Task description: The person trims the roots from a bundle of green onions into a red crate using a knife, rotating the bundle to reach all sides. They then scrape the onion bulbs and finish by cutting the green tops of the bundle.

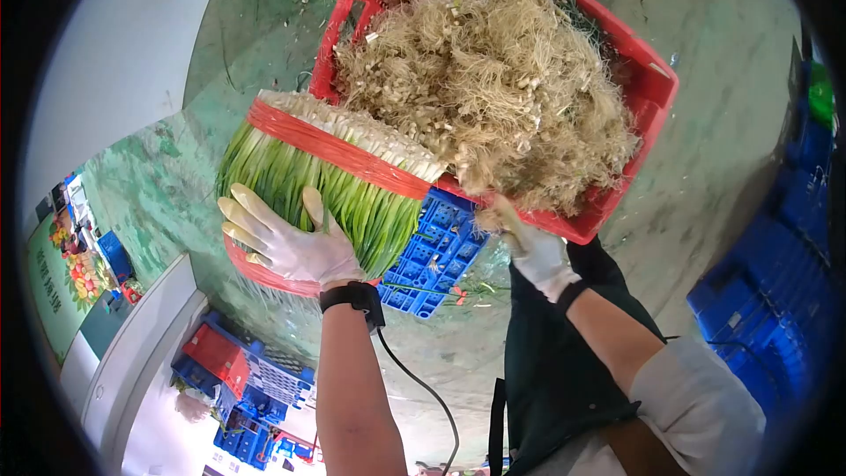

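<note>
A large bundle of scallion-like greens point(326, 183), white cut ends toward the red crate, is bound with a wide red band point(339, 152). My left hand point(291, 245), in a whitish glove, lies on the green leaves with its fingers spread. Beneath the bundle, part of a blue plastic crate point(434, 256) shows. At the near rim of the red crate point(648, 92) is my right hand point(533, 251), also gloved. Its fingers are closed on a tuft of roots point(487, 219). A heap of dry, stringy root ends point(493, 79) fills the red crate.
Blue plastic crates point(762, 286) stand along the right side. At lower left are a white partition point(145, 344) and more blue crates point(256, 401). Leaf scraps lie on the greenish floor point(256, 35). A black cable point(432, 392) runs from my left wrist.
</note>
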The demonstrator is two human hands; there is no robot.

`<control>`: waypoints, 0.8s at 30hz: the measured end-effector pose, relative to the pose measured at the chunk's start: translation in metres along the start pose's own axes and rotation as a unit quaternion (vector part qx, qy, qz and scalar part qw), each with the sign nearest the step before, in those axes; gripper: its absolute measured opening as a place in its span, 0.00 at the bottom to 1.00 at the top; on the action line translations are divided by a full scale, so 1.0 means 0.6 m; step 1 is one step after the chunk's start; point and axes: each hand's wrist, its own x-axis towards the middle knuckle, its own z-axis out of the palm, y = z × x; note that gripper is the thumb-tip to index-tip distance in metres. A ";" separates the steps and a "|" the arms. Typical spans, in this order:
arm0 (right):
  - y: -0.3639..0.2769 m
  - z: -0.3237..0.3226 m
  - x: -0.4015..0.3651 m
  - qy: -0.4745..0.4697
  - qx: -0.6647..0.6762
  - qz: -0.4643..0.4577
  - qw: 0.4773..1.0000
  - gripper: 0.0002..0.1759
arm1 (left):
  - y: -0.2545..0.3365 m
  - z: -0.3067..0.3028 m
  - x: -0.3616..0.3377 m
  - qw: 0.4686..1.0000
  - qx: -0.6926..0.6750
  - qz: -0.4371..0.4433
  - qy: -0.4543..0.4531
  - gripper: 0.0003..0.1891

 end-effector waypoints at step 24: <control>-0.082 -0.136 0.036 -0.057 -0.326 -0.055 0.942 0.32 | -0.008 0.008 0.000 1.000 -0.017 0.011 0.002 0.40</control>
